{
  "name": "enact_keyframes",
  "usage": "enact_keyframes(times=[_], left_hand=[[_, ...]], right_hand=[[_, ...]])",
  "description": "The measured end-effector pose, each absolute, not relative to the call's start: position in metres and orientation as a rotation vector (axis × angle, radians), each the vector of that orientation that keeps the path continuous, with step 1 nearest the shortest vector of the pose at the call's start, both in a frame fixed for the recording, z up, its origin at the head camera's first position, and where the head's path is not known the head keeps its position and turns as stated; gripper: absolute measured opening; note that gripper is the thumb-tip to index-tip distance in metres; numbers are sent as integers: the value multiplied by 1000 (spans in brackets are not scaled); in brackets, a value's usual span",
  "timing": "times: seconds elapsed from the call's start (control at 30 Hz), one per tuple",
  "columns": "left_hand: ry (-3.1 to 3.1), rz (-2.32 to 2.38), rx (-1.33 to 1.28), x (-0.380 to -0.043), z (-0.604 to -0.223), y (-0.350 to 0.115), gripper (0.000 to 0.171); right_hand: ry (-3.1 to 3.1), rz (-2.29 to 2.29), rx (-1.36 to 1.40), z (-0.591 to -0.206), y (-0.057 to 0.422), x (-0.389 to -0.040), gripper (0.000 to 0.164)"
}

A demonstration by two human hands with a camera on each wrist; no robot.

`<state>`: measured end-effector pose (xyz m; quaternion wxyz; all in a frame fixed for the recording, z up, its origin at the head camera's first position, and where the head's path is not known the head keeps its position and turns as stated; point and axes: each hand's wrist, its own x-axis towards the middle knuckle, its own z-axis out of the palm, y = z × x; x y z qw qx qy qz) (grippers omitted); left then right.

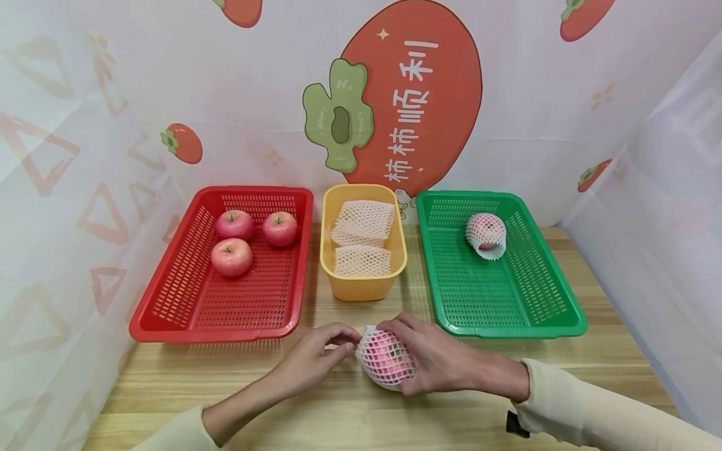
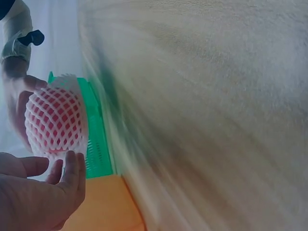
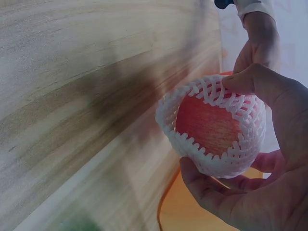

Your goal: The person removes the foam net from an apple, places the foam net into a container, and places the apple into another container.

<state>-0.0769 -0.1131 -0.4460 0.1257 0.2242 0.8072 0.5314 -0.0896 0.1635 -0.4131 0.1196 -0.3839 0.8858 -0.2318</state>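
An apple in a white foam net [image 1: 386, 358] is held close over the table by my right hand [image 1: 437, 354]. In the right wrist view, thumb and fingers curl round its sides, and bare red skin of the apple [image 3: 207, 126] shows through the net's open end. My left hand [image 1: 313, 360] is at the apple's left end, fingers loosely bent. The left wrist view has its fingertips [image 2: 71, 161] right at the net's edge, with the thumb standing apart from them.
Three bare apples [image 1: 232, 257] lie in a red basket [image 1: 141, 322] at left. Folded foam nets [image 1: 363, 260] fill a yellow bin [image 1: 361, 289] in the middle. At right, a green basket [image 1: 507, 331] contains one netted apple [image 1: 486, 235]. A printed cloth backdrop [image 1: 248, 94] stands behind.
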Motion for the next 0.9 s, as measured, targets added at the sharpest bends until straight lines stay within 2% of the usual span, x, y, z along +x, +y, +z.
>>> enact_keyframes(times=[0.37, 0.67, 0.9], left_hand=[[2308, 1562, 604, -85, -459, -106, 18], [2068, 1621, 519, -86, -461, -105, 37], [1983, 1627, 564, -85, -467, -102, 51]], right_hand=[[2570, -695, -1176, -417, 161, -89, 94], [2555, -697, -1157, -421, 161, -88, 96], [2561, -723, -1158, -426, 160, -86, 97]])
